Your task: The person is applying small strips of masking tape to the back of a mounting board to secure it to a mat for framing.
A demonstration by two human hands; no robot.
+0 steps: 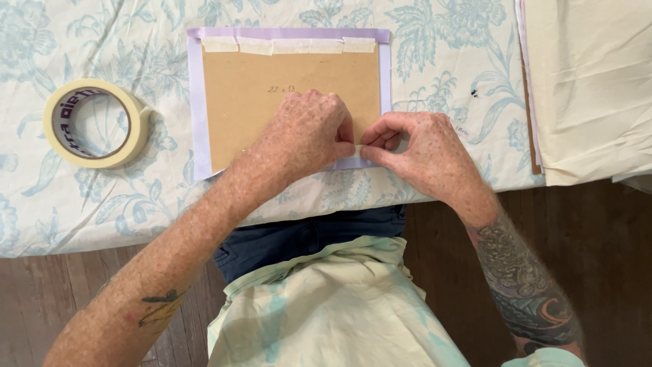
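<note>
**A:** I'm on the head view, looking straight down. What do you make of my hands?

**B:** Your left hand lies knuckles-up on the brown board, fingers curled under. Your right hand is just beside it, thumb and forefinger pinched together. Both meet on a strip of pale tape at the board's lower right edge.

**A:** So both are closed on that strip?

**B:** Pinching it from either end, as far as I can see. How much of the strip runs under your left fingers I cannot tell.

**A:** And where does the board sit?

**B:** Flat on a lilac sheet that shows as a border around it. Pieces of the same pale tape run along the top edge, lapping over from the lilac onto the brown. All of it rests on the table, which is covered with a cream cloth with blue flowers.

**A:** The roll?

**B:** The tape roll lies flat on the cloth, well to the left of the board, apart from your left hand.

**A:** Anything on my right?

**B:** A folded cream fabric at the right end of the table, well clear of your right hand. Below the table edge I see a wooden floor.
</note>
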